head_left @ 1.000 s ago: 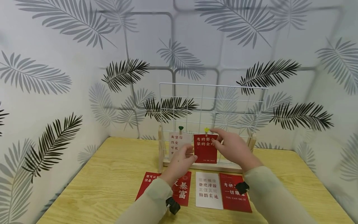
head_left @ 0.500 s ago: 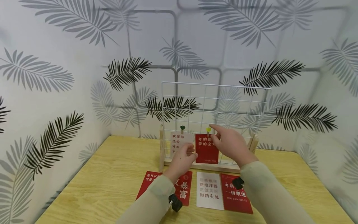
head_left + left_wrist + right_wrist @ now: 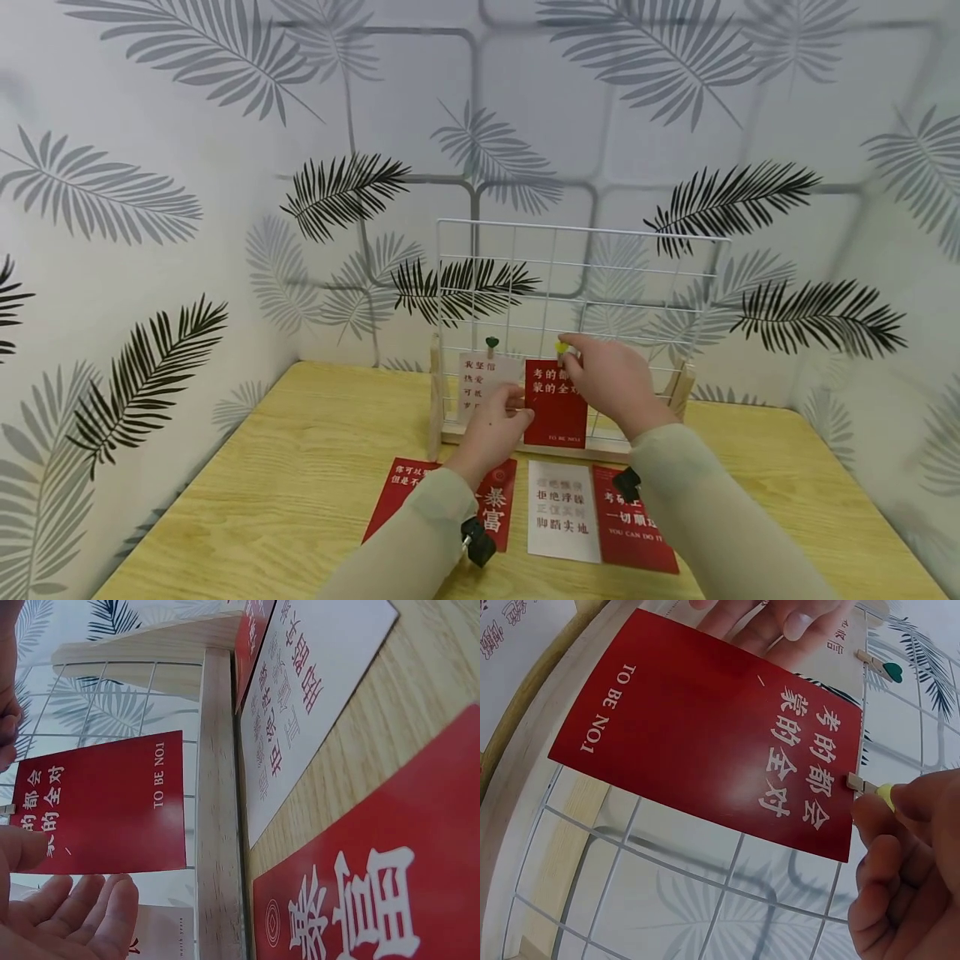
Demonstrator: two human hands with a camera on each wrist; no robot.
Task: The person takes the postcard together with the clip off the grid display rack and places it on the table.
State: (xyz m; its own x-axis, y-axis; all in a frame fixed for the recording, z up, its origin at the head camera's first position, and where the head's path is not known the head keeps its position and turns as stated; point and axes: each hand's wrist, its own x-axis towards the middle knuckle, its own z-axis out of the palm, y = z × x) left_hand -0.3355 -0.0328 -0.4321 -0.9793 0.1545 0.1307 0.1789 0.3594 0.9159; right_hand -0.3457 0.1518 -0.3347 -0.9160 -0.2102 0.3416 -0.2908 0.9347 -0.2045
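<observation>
Lower left of the head view: red card (image 3: 405,498) flat on the desk (image 3: 285,467), partly under my left sleeve. Above it, white card (image 3: 480,385) hangs on the wire grid (image 3: 585,275) from a green-topped peg (image 3: 491,344).

My left hand (image 3: 495,423) at centre frame: fingers loosely curved, thumb and fingertips steadying the left edge of the hanging red card (image 3: 557,402). Light hold, not a full grip.

Red card hangs at centre, low on the grid, just right of the white one, bottom edge near the wooden base (image 3: 540,446).

My right hand (image 3: 611,379): thumb and forefinger pinch the yellow-topped peg (image 3: 870,787) at the card's top edge; the peg's wooden end overlaps that edge.

Lower centre-right on the desk: white card with lettering (image 3: 562,508), then another red card (image 3: 633,521), side by side.
</observation>
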